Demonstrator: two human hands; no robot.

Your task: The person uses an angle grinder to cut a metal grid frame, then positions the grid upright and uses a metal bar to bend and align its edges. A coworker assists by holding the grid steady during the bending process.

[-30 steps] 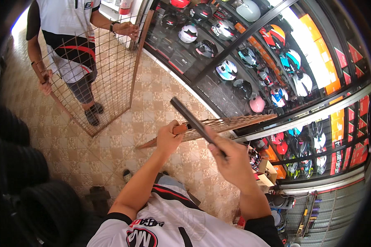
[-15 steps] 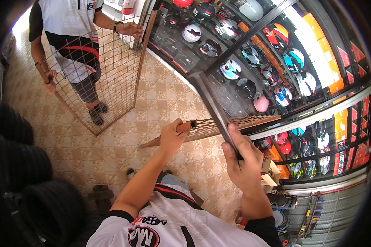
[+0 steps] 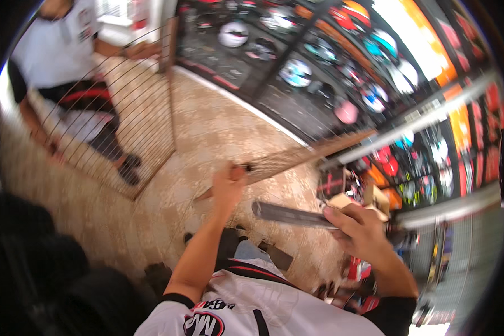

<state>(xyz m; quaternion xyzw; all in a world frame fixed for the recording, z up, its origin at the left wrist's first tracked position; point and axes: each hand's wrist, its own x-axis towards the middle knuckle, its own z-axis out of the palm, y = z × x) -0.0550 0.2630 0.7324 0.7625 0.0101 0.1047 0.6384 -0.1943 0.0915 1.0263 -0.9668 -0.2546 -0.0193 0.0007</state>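
My left hand (image 3: 228,187) is closed round the edge of a rusty brown mesh panel (image 3: 297,158), which I see almost edge-on as it slants away to the right. In my right hand (image 3: 361,232) is one end of a dark grey metal bar (image 3: 291,215); its other end points left, in front of my body. The bar lies apart from the panel in the picture. Across from me, at the upper left, another person (image 3: 67,73) holds a second mesh panel (image 3: 134,101) upright with both hands. Motion blurs the picture.
Behind glass at the upper right stand shelves of helmets (image 3: 295,73), with a metal frame (image 3: 420,115) along their front. Open cardboard boxes (image 3: 375,201) sit beyond my right hand. Dark tyres (image 3: 45,246) are stacked at the lower left. The floor (image 3: 207,112) is tiled.
The bar has swung down from a steep slant across the panel to nearly level, closer to my body. My right hand has moved right and slightly down. The view has shifted.
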